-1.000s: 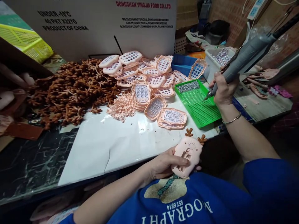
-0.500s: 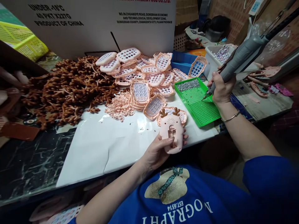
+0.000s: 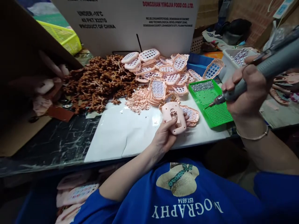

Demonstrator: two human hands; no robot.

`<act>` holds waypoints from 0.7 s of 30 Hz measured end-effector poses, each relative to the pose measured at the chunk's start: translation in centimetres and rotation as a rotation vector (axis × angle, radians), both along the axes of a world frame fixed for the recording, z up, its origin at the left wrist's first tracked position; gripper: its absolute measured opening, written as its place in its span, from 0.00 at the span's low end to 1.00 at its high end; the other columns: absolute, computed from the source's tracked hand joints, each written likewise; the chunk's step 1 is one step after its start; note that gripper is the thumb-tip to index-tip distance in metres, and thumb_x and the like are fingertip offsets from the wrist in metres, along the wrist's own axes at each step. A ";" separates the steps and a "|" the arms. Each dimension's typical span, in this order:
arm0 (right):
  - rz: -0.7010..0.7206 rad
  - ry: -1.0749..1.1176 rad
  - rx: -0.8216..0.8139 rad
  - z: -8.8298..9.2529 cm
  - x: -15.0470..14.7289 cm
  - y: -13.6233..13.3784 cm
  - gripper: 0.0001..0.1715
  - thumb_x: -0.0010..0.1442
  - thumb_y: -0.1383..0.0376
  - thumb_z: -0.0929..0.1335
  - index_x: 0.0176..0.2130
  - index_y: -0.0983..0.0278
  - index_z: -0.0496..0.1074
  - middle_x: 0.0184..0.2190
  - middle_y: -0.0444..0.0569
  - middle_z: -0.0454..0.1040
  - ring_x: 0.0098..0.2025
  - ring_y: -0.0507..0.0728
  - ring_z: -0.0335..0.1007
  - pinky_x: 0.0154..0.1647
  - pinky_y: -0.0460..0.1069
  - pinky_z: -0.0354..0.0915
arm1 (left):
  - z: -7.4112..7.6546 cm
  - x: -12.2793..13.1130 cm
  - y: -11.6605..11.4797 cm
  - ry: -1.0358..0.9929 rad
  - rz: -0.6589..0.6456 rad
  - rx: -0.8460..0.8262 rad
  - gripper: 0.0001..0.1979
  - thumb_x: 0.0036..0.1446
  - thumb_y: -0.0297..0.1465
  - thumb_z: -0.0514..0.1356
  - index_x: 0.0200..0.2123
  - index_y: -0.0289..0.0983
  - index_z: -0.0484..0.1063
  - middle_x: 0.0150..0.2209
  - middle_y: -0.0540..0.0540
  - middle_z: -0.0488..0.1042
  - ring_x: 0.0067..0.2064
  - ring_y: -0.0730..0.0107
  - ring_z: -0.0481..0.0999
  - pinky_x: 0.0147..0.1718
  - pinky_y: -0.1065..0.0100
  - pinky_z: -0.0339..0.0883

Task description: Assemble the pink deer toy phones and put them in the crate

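Note:
My left hand [image 3: 165, 135] is closed around a pink plastic toy phone [image 3: 174, 113], held back side up with its battery compartment showing. Brown antlers at the toy's far end are blurred. My right hand [image 3: 245, 90] grips a grey electric screwdriver [image 3: 254, 76], its tip pointing down and left. That tip is over the green perforated tray [image 3: 220, 119]; whether it touches the tray I cannot tell. Small silver screws [image 3: 202, 86] lie heaped at the tray's far end. Beside the toy rests a pink shell with a keypad [image 3: 190, 114].
Brown antler pieces [image 3: 100, 84] are heaped on the left. Pink keypad shells [image 3: 158, 88] pile up in the middle, behind small pink parts [image 3: 139, 101]. A white carton [image 3: 130, 28] stands at the back. A whitish bin [image 3: 233, 60] and blue tray [image 3: 198, 62] are at the right rear.
The view has shifted, so the table's things sit further right. The toy's top end has tilted away and turned left in my left hand. My right hand with the screwdriver appears larger and nearer.

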State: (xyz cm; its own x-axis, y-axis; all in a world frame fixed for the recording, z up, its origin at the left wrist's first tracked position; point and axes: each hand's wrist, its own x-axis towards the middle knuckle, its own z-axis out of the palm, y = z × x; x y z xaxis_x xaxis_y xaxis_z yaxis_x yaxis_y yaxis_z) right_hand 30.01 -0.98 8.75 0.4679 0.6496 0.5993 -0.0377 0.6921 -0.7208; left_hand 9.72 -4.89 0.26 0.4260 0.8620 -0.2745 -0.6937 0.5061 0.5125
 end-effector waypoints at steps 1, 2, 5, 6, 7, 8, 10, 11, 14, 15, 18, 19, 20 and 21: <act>0.094 -0.002 -0.030 0.4 -1.4 -1.1 0.09 0.52 0.59 0.74 0.33 0.56 0.71 0.18 0.36 0.61 0.16 0.50 0.56 0.16 0.50 0.55 | 0.0 0.1 0.1 -0.009 0.005 -0.003 0.22 0.53 0.25 0.65 0.53 0.31 0.71 0.47 0.35 0.80 0.55 0.49 0.78 0.57 0.49 0.72; 0.168 0.025 -0.020 0.6 -2.6 -2.1 0.09 0.52 0.58 0.73 0.34 0.56 0.72 0.18 0.36 0.60 0.15 0.50 0.56 0.15 0.49 0.56 | 0.1 0.2 0.2 -0.015 0.007 -0.006 0.22 0.53 0.24 0.64 0.52 0.31 0.71 0.47 0.36 0.80 0.55 0.49 0.78 0.56 0.49 0.72; 0.343 0.038 -0.019 0.5 -5.1 -4.1 0.13 0.53 0.58 0.74 0.38 0.56 0.73 0.19 0.36 0.63 0.15 0.49 0.57 0.14 0.48 0.56 | 0.2 0.3 0.1 -0.030 0.006 -0.009 0.22 0.53 0.24 0.65 0.53 0.32 0.71 0.46 0.37 0.81 0.53 0.51 0.80 0.55 0.52 0.73; 0.376 0.028 -0.017 0.2 -5.5 -4.3 0.13 0.53 0.58 0.75 0.39 0.56 0.72 0.20 0.36 0.64 0.15 0.49 0.58 0.14 0.48 0.57 | 0.3 0.3 0.0 -0.035 0.004 -0.009 0.22 0.53 0.24 0.65 0.53 0.33 0.71 0.45 0.38 0.81 0.52 0.52 0.80 0.54 0.53 0.74; 0.398 0.017 -0.013 0.0 -5.7 -4.4 0.13 0.54 0.58 0.75 0.39 0.56 0.72 0.20 0.36 0.64 0.15 0.49 0.59 0.15 0.48 0.58 | 0.4 0.3 -0.1 -0.042 0.004 -0.006 0.22 0.53 0.24 0.65 0.53 0.33 0.71 0.45 0.38 0.81 0.51 0.53 0.81 0.53 0.54 0.75; 0.410 0.009 -0.011 -0.3 -5.8 -4.4 0.14 0.54 0.58 0.75 0.39 0.56 0.71 0.20 0.36 0.64 0.15 0.49 0.60 0.15 0.48 0.58 | 0.4 0.3 -0.2 -0.049 0.002 -0.001 0.22 0.53 0.24 0.65 0.52 0.32 0.71 0.45 0.38 0.81 0.50 0.54 0.81 0.52 0.56 0.75; 0.422 0.004 -0.022 -0.7 -5.8 -4.2 0.13 0.55 0.58 0.74 0.40 0.55 0.71 0.20 0.36 0.64 0.16 0.49 0.61 0.16 0.48 0.59 | 0.5 0.3 -0.3 -0.059 -0.003 0.004 0.20 0.53 0.24 0.64 0.51 0.31 0.73 0.44 0.38 0.81 0.48 0.56 0.82 0.50 0.59 0.76; 0.425 0.006 -0.029 -0.8 -5.8 -4.1 0.13 0.55 0.58 0.74 0.40 0.55 0.71 0.20 0.36 0.64 0.16 0.49 0.61 0.16 0.48 0.60 | 0.5 0.3 -0.3 -0.059 -0.005 0.004 0.20 0.53 0.24 0.64 0.50 0.31 0.73 0.43 0.38 0.82 0.47 0.56 0.82 0.49 0.60 0.76; 0.434 0.020 -0.042 -1.1 -6.0 -4.0 0.13 0.55 0.59 0.74 0.41 0.55 0.71 0.20 0.36 0.64 0.16 0.50 0.61 0.17 0.48 0.60 | 0.6 0.3 -0.3 -0.058 -0.006 -0.005 0.20 0.52 0.24 0.64 0.50 0.32 0.73 0.42 0.39 0.82 0.45 0.58 0.83 0.47 0.62 0.77; 0.438 0.026 -0.044 -1.1 -6.1 -4.0 0.13 0.55 0.59 0.74 0.40 0.56 0.71 0.19 0.36 0.64 0.16 0.50 0.61 0.17 0.48 0.60 | 0.6 0.4 -0.4 -0.064 -0.003 -0.004 0.21 0.52 0.23 0.65 0.51 0.32 0.73 0.42 0.39 0.82 0.44 0.60 0.83 0.46 0.63 0.77; 0.459 0.026 -0.030 -1.2 -6.4 -4.2 0.12 0.55 0.61 0.74 0.39 0.56 0.72 0.19 0.36 0.64 0.15 0.49 0.60 0.16 0.48 0.60 | 0.7 0.6 -0.5 -0.079 0.022 0.002 0.22 0.51 0.23 0.65 0.51 0.34 0.73 0.39 0.42 0.82 0.41 0.64 0.83 0.44 0.66 0.76; 0.477 0.009 -0.013 -1.3 -6.4 -4.3 0.11 0.55 0.62 0.74 0.39 0.56 0.72 0.20 0.36 0.65 0.15 0.49 0.60 0.16 0.48 0.60 | 0.8 0.7 -0.6 -0.077 0.035 0.000 0.23 0.51 0.23 0.66 0.51 0.35 0.73 0.39 0.44 0.82 0.40 0.65 0.83 0.43 0.67 0.76; 0.496 -0.013 0.009 -1.5 -6.4 -4.5 0.11 0.55 0.63 0.74 0.38 0.56 0.71 0.20 0.36 0.66 0.15 0.49 0.60 0.15 0.48 0.60 | 0.9 0.8 -0.6 -0.071 0.047 -0.004 0.23 0.50 0.22 0.66 0.51 0.35 0.73 0.38 0.45 0.82 0.39 0.65 0.83 0.42 0.68 0.76; 0.510 -0.037 0.025 -1.6 -6.4 -4.6 0.11 0.55 0.64 0.74 0.37 0.56 0.70 0.21 0.36 0.67 0.15 0.48 0.60 0.15 0.48 0.60 | 1.0 0.9 -0.7 -0.061 0.058 -0.009 0.23 0.50 0.22 0.66 0.51 0.36 0.73 0.37 0.46 0.81 0.37 0.66 0.83 0.40 0.69 0.76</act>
